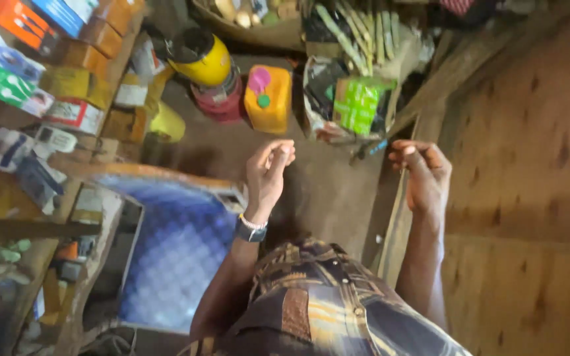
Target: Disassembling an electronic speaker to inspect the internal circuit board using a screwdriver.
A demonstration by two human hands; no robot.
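Brown dirt floor (324, 191) under two raised hands
Left hand (268, 173) pinches something tiny, probably light; right hand (423, 173) curled, contents unclear; yellow jerrycan (268, 99) at twelve o'clock

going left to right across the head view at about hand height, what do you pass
shelf of coloured boxes -> blue patterned panel -> left hand with a wristband -> bare brown floor -> right hand -> wooden wall

wall (529, 165): bare wood, matt | jerrycan (268, 99): glossy yellow plastic | floor (324, 191): rough
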